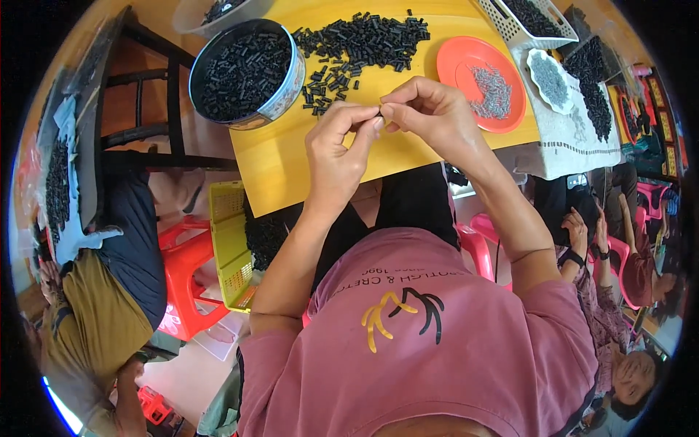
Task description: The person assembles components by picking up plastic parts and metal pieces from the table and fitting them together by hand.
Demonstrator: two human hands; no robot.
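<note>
left hand (pixel 338 146) has thumb and index pinched on a small black piece (pixel 379 113) above the yellow table (pixel 277 171), right hand (pixel 437 120) meets it from 3 o'clock, fingertips pinched too, can't tell what's between them. From there, loose black pieces (pixel 368 40) lie around 12, a round tin (pixel 282 103) of similar bits near 10, red plate (pixel 453 60) with silvery pins (pixel 493 93) between 2 and 3

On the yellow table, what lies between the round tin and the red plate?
The head view shows a pile of small black pieces, scattered beside the round tin, with a bare strip of yellow table before the red plate.
</note>
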